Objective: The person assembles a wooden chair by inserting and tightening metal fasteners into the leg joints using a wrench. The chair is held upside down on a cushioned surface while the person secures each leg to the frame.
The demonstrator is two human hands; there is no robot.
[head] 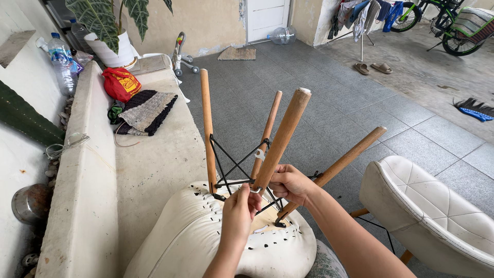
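- An upturned white chair (206, 242) lies seat-down, partly on the concrete worktop (149, 170) at the left, its four wooden legs (280, 139) pointing up and outward, joined by black wire bracing (234, 164).
- The left hand (239, 213) is at the base of the nearest leg, fingers closed round a small metal spanner (256, 190) where leg meets seat; the grip is tight, thumb and fingers pinched together.
- The right hand (289, 183) wraps the same leg just above its base, fingers curled fully round the wood.
- A second small metal spanner (260, 154) hangs on the bracing just behind that leg.
- A second white chair (432, 206) stands upright to the right on the grey tiled floor (329, 103).
- Farther along the worktop lie a folded knitted cloth (148, 112) and a red bag (120, 83), near each other; beyond them, a white plant pot (114, 51) and a plastic water bottle (62, 62).
- Far back, a pair of sandals (373, 68) lies on the floor by a clothes rack (360, 15), and a green bicycle (453, 25) is parked at the right.
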